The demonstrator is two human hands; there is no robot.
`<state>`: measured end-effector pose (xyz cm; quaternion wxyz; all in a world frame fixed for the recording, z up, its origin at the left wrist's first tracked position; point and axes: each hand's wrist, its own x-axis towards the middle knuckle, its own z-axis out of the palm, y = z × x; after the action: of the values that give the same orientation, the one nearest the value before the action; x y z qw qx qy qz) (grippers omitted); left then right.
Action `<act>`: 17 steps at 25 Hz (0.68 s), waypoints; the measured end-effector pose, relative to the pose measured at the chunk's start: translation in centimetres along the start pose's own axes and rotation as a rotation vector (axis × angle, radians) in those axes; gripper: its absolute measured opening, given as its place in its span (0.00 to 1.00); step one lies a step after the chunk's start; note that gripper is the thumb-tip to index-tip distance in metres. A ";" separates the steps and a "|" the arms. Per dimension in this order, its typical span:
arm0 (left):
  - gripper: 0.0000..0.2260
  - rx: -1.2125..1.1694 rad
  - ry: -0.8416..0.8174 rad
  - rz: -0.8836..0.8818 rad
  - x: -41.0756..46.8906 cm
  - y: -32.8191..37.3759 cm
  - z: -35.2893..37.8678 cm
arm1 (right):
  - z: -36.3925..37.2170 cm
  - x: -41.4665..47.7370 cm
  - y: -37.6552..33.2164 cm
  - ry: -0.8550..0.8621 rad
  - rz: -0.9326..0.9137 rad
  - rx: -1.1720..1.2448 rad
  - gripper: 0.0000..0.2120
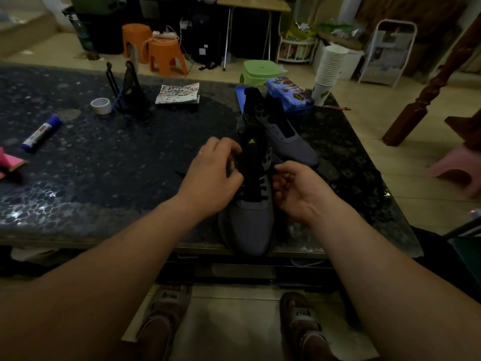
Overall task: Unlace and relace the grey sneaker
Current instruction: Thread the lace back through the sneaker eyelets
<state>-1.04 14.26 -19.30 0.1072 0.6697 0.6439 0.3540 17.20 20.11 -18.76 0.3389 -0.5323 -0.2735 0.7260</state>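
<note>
A grey sneaker [247, 225] with a black tongue and black laces [256, 190] stands at the table's near edge, toe toward me. My left hand [212, 175] rests on its left side, fingers pinched at the upper eyelets on what seems to be the lace. On the shoe's right side, my right hand [296, 188] has its fingers curled at the eyelets; the lace in them is hard to see. A second grey sneaker [291, 142] without laces lies just behind, to the right.
The dark patterned table [104, 165] holds a glue stick [41, 134], a tape roll [101, 106], a black stand [130, 92], a sticker sheet [178, 93], a blue box [289, 96] and stacked paper cups [329, 71]. Plastic stools stand on the floor beyond.
</note>
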 end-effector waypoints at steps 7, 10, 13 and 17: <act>0.07 -0.138 -0.269 0.042 0.8 3.6 0.8 | -0.5 -4.0 -2.3 -0.216 -0.230 0.107 0.09; 0.05 -0.182 -0.361 0.052 0.6 3.3 -0.3 | -1.8 -4.0 -3.6 -0.111 -0.311 0.101 0.12; 0.04 -0.180 -0.474 0.039 -0.1 2.4 -1.8 | -3.2 -3.6 -5.0 0.113 -0.369 0.121 0.15; 0.09 -0.305 -0.487 -0.098 -0.6 1.4 -3.0 | -4.3 -3.9 -6.6 0.196 -0.363 0.379 0.16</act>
<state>-1.73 12.57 -16.45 0.3750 0.6793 0.5701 0.2699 23.46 21.26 -12.72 0.5818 -0.4694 -0.1897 0.6366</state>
